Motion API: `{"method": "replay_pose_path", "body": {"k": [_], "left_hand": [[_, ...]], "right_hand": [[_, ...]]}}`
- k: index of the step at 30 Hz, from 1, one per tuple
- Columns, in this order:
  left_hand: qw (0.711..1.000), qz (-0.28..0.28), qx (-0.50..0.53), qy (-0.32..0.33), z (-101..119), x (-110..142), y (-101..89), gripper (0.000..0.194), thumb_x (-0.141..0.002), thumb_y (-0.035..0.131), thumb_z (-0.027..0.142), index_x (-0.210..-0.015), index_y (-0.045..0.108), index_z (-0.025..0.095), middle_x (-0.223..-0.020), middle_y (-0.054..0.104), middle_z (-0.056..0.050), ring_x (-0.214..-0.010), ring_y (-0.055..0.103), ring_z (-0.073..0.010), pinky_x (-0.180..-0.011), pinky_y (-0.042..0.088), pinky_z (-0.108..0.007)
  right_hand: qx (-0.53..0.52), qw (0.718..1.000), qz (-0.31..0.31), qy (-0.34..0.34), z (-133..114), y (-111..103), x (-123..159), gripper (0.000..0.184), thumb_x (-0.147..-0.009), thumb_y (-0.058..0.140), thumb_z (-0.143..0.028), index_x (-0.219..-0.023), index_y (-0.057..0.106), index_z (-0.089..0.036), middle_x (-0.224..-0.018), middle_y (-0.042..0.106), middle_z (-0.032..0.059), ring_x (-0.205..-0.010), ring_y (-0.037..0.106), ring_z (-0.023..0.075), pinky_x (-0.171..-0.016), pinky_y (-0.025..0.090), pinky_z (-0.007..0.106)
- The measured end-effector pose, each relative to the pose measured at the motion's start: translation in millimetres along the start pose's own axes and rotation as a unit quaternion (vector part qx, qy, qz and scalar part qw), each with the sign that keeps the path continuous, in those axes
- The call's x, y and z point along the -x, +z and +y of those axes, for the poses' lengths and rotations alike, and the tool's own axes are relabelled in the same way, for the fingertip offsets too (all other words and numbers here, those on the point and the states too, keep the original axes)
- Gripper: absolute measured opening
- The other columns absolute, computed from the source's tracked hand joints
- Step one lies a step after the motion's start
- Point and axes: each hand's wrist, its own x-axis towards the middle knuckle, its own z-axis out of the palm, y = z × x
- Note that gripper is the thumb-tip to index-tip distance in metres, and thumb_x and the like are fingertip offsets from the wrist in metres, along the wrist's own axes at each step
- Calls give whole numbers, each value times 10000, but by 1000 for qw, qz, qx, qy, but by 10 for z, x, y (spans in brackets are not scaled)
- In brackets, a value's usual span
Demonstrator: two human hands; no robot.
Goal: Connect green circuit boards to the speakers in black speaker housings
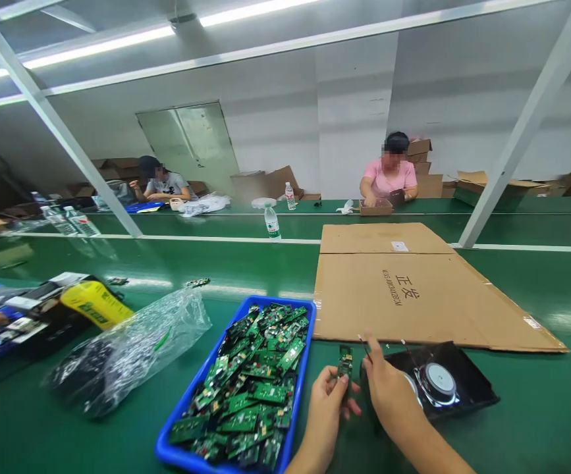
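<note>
My left hand (327, 398) pinches a small green circuit board (345, 361) and holds it upright. My right hand (388, 385) is right beside it, fingertips pinched on thin wires (363, 343) near the board's top. Under my right hand lies a black speaker housing (467, 388) with a round silver speaker (437, 382) set in it. To the left, touching nothing in my hands, stands a blue tray (301, 382) heaped with several green circuit boards (253, 388).
A flattened cardboard sheet (413, 289) lies behind the speaker on the green table (552, 408). A clear plastic bag (132, 349) and a yellow packet (95, 303) lie left. A water bottle (272, 222) stands further back. Two people sit at the far side; white frame posts (522, 131) cross the view.
</note>
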Motion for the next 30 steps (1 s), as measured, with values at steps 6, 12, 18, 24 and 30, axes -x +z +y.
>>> {"method": "replay_pose_path", "body": {"k": [6, 12, 18, 24, 30], "left_hand": [[995, 35, -39, 82, -1, -11, -76, 230, -653, 753, 305, -769, 625, 153, -649, 596, 24, -549, 511, -98, -488, 359, -184], [991, 26, -62, 117, 10, -46, -179, 126, -654, 723, 216, -720, 638, 150, -676, 617, 3, -663, 544, -120, -617, 431, -201], [995, -3, 37, 89, 80, 47, -123, 305, -632, 789, 277, -857, 615, 167, -790, 650, -19, -711, 617, -160, -609, 538, -256], [995, 61, 23, 76, 80, 59, -118, 354, -588, 813, 224, -879, 629, 143, -735, 688, -27, -656, 624, -117, -624, 492, -188], [991, 90, -52, 86, 152, 120, -101, 205, -645, 750, 249, -770, 619, 153, -695, 660, -17, -678, 635, -155, -633, 515, -224]], "right_hand": [[-175, 976, -122, 36, -140, -280, -86, 508, -924, 353, -591, -1010, 605, -160, -810, 640, 51, -450, 462, 85, -448, 388, 199], [-183, 967, -168, 61, -148, -395, -132, 453, -920, 415, -525, -1068, 637, -158, -641, 593, 10, -512, 490, 109, -473, 366, 194], [-110, 988, -67, -80, -154, -348, -84, 236, -895, 524, -333, -804, 700, -203, -700, 582, 11, -611, 535, 113, -529, 393, 191], [17, 960, 51, -273, -157, -212, -22, 220, -939, 464, -173, -786, 621, -162, -632, 505, 4, -580, 478, 102, -529, 344, 204], [108, 928, 89, -345, -169, -117, 34, 214, -925, 431, -67, -786, 572, -147, -613, 452, 7, -566, 415, 119, -521, 266, 254]]}}
